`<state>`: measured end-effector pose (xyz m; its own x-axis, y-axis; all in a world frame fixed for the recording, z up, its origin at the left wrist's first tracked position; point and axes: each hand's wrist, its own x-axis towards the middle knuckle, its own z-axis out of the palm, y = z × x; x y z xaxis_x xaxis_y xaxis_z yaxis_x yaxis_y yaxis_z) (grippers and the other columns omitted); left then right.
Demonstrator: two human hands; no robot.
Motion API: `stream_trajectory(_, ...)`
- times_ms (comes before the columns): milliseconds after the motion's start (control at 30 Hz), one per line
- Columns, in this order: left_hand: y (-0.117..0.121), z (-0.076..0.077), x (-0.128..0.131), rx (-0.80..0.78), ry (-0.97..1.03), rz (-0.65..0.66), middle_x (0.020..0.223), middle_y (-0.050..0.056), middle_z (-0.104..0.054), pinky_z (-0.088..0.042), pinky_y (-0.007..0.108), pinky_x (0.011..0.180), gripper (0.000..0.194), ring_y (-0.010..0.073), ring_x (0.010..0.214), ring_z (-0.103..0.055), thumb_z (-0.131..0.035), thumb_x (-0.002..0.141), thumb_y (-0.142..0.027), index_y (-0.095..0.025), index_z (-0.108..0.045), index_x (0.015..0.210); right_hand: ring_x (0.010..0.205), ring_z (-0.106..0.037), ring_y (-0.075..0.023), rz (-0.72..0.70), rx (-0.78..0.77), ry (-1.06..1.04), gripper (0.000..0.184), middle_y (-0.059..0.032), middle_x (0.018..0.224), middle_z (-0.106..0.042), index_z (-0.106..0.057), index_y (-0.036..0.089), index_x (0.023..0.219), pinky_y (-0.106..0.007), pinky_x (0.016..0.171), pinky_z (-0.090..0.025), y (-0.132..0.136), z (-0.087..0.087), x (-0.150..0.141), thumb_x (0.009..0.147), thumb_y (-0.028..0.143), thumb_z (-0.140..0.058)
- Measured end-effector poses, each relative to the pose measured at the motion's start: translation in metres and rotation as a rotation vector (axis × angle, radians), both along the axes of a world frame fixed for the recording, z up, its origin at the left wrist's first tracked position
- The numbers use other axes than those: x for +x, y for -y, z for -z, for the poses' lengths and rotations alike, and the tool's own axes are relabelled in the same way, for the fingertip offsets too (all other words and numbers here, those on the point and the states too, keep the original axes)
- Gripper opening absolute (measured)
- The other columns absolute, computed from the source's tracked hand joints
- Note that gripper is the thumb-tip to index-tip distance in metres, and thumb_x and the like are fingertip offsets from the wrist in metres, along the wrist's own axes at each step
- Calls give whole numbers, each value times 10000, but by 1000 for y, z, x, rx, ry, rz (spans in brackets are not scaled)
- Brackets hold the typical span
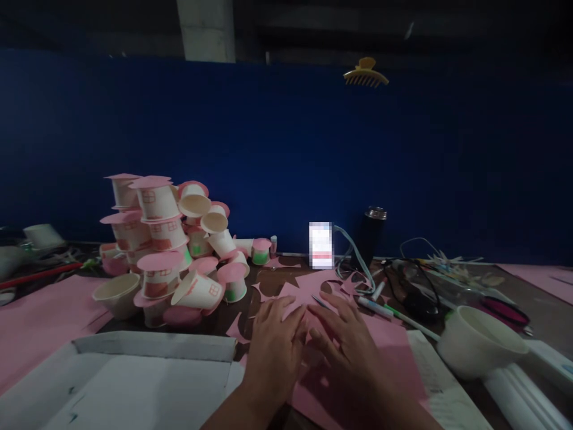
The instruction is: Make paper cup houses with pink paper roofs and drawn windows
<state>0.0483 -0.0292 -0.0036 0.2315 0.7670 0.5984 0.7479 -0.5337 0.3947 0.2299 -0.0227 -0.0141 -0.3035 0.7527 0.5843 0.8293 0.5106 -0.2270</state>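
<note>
My left hand (278,337) is over the pink paper (394,352), with its fingers stretched forward and nothing visible in them. Beside it, my right hand (347,340) has its fingers apart, and the two hands' fingertips come close together. A thin grey pointed thing (320,302) shows by the right fingertips; its kind is unclear. Cut pink scraps (267,291) lie around the hands. To the left stands a stack of paper cups (156,203) with pink paper discs on them, several with drawn red windows and some with green marks.
A white open box (134,382) sits front left. Behind the hands are a lit phone (321,246), a cable and a black bottle (371,236). To the right are a marker (375,307), a green-tipped stick, a large white cup (481,343) and a stack of cups. A yellow claw clip (366,73) hangs above.
</note>
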Motion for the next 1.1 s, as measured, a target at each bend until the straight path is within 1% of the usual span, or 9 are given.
stream_trajectory(133, 0, -1, 0, -8, -15, -6, 1227, 95, -582, -409, 512, 970, 296, 284, 1123, -475, -477, 919, -275, -223, -650, 1153, 1238, -481, -298, 3, -12, 3, 333, -78, 1327, -565, -614, 287, 1207, -520, 998, -410, 1, 0, -1, 923, 418, -499)
stream_trajectory(267, 1, -2, -1, -15, -30, 0, 1238, 94, -576, -405, 517, 975, 309, 285, 1134, -471, -476, 920, -293, -230, -637, 1177, 1249, -466, -306, 9, -9, 34, 363, -84, 1339, -557, -610, 279, 1220, -536, 1007, -395, 1, -1, 0, 915, 445, -505)
stream_trajectory(433, 2, -3, 1, -15, -19, -6, 1216, 97, -584, -414, 516, 968, 293, 288, 1127, -480, -498, 901, -245, -228, -654, 1148, 1236, -480, -306, 13, 0, 51, 358, -93, 1322, -573, -633, 270, 1194, -544, 1000, -396, 3, -5, -3, 920, 452, -491)
stream_trajectory(600, 3, -3, 1, -5, -2, -1, 1199, 87, -594, -409, 504, 978, 286, 277, 1123, -486, -518, 885, -217, -235, -657, 1135, 1227, -495, -304, 24, 22, 65, 390, -91, 1316, -581, -625, 268, 1211, -526, 990, -421, 3, -1, -2, 890, 474, -542)
stream_trajectory(733, 4, -3, 2, -9, 0, -3, 1184, 80, -602, -408, 504, 978, 267, 271, 1113, -494, -506, 893, -220, -235, -661, 1109, 1197, -529, -292, 2, 48, 36, 417, -109, 1313, -579, -569, 251, 1278, -501, 965, -458, 7, 0, 0, 893, 411, -550)
stream_trajectory(867, 4, -4, 2, 2, 11, 0, 1188, 82, -596, -411, 503, 971, 271, 275, 1121, -490, -501, 896, -232, -236, -650, 1122, 1196, -539, -297, -20, 57, 33, 339, -91, 1293, -598, -594, 290, 1223, -540, 984, -430, 11, -3, 2, 888, 331, -557)
stream_trajectory(1000, 3, -3, 2, -2, 12, 17, 1221, 78, -588, -408, 498, 978, 314, 272, 1137, -483, -487, 912, -272, -251, -609, 1200, 1189, -540, -297, -22, 71, 13, 397, -116, 1294, -593, -548, 252, 1275, -536, 978, -441, 11, -1, 2, 896, 373, -546)
stream_trajectory(1100, 2, -2, 2, -16, -11, 24, 1250, 70, -586, -405, 504, 985, 306, 277, 1159, -476, -483, 916, -285, -266, -626, 1185, 1171, -548, -305, -2, 88, 6, 416, -128, 1276, -601, -564, 233, 1261, -526, 957, -460, 10, 4, 2, 890, 421, -546)
